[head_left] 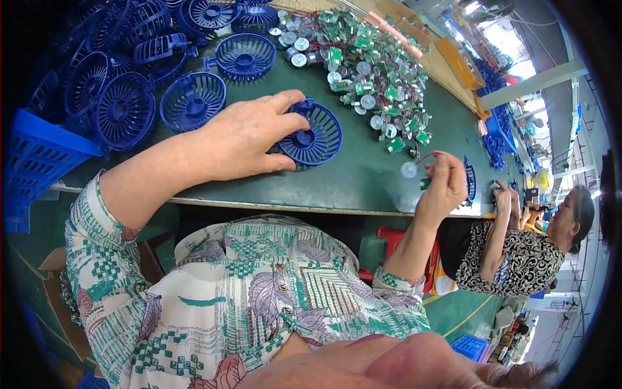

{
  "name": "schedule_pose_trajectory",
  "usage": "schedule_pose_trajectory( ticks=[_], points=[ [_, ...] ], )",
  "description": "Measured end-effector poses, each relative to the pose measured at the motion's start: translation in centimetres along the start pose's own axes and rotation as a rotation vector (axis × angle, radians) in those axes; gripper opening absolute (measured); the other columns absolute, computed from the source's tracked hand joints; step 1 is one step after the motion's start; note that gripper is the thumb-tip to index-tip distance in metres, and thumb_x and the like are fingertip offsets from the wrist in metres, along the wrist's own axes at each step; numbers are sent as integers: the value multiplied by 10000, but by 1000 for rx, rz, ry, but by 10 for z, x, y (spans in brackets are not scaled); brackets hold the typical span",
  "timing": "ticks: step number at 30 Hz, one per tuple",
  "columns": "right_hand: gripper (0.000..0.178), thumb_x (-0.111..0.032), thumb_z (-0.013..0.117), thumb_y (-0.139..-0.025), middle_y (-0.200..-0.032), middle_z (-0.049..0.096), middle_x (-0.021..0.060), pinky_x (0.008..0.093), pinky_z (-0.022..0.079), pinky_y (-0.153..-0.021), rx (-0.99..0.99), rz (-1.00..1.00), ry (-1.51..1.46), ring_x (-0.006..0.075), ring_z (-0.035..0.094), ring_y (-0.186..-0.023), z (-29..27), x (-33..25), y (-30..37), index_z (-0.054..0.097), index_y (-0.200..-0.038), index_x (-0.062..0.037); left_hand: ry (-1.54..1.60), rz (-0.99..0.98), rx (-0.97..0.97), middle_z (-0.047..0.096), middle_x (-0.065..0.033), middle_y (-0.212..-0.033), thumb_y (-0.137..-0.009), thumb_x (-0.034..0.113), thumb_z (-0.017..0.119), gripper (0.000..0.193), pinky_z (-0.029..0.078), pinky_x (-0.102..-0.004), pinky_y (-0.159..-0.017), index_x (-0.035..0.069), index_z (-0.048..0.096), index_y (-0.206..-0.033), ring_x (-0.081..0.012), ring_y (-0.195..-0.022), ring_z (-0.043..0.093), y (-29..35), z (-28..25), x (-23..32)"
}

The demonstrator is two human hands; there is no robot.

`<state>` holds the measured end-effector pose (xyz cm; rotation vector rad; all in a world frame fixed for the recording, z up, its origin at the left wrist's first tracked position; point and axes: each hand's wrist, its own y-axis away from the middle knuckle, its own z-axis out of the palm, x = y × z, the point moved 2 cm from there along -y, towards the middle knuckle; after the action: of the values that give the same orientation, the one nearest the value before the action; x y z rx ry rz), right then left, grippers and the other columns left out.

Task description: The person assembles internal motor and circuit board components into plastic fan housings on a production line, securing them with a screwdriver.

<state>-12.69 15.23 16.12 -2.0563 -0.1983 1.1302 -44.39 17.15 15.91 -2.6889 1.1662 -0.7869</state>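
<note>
On the green tabletop lies a round blue plastic fan housing [322,137] with slotted walls and a hub in its middle. My left hand [249,136] has its fingers curled over the left side of it, thumb at the near edge. To the right, my right hand [447,180] is raised by the table's front edge, pinching thin red wires. From them hangs a small silver motor [409,170], and a green circuit board [425,183] shows beside the fingers, partly hidden. Beyond lies a heap of wired motors and circuit boards [372,71].
Blue fan housings [123,107] pile up at the far left, above a blue plastic crate [48,159]. An orange tray [460,63] sits at the table's far edge. At right a co-worker [512,253] in a patterned top works at the same table, near a red stool [392,241].
</note>
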Motion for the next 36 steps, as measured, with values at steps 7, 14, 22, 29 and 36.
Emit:
schedule_pose_trajectory(
  ticks=[7,14,22,29,36],
  points=[
    [95,-77,665,-845,-854,651,113,368,499,-702,-414,-214,301,304,630,-774,54,-16,-2,681,-923,-25,-26,-3,-41,496,-149,-1269,-702,94,772,378,501,-410,-834,28,595,-1029,-349,-1033,589,-2,-4,-2],
    [163,-30,683,-815,-927,624,134,374,508,-693,-197,-176,334,291,634,-819,30,-20,6,675,-978,-29,-35,118,18,534,-113,-1021,-700,78,758,282,489,-398,-753,32,595,-926,-316,-929,578,-2,-2,1],
    [172,-115,736,-793,-869,607,110,397,486,-680,-376,-179,479,307,614,-772,41,-21,37,661,-935,-52,-152,175,182,538,-149,-1156,-710,80,756,350,481,-409,-846,40,611,-1027,-328,-993,564,0,3,0],
    [228,-106,759,-764,-854,600,98,385,487,-669,-503,-128,508,285,616,-757,32,-29,40,652,-952,-37,12,222,-91,612,-97,-916,-743,74,708,255,497,-407,-773,33,613,-977,-306,-935,587,-4,2,-1],
    [255,-90,782,-733,-793,619,99,344,473,-593,-527,-96,260,231,617,-684,36,-65,24,656,-941,-14,55,322,-131,594,-88,-950,-750,86,707,247,501,-395,-750,47,597,-968,-287,-920,580,-1,13,10]
  ],
)
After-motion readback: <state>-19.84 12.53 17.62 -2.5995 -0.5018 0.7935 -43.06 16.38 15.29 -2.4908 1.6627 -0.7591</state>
